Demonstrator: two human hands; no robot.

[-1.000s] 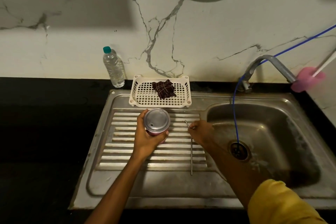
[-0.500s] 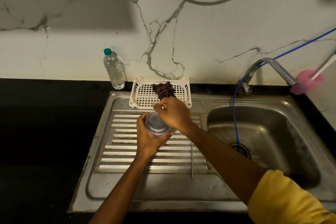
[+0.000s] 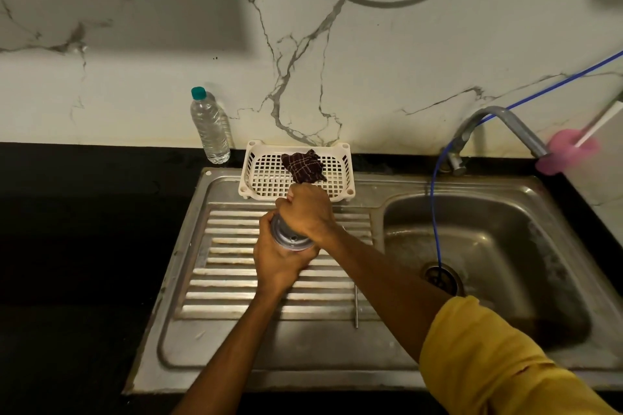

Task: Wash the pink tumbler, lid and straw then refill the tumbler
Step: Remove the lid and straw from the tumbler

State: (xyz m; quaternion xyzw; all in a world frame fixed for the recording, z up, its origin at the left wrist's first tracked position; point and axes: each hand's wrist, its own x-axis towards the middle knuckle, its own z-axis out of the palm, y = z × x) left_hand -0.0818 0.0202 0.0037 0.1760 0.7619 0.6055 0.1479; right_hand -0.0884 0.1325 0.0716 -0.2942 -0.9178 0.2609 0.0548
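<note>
Tumbler in left grip, right grip clamping lid

Left hand: wraps the tumbler from the near side, fingers and thumb curled round its body.
Right hand: clamps over the lid, knuckles up, fingers curled round the far rim.
Left forearm: bare, angling up from the bottom edge.
Right forearm: bare below a yellow sleeve, reaching in from the lower right.
Hands together: touching, the right stacked just above the left.
</note>
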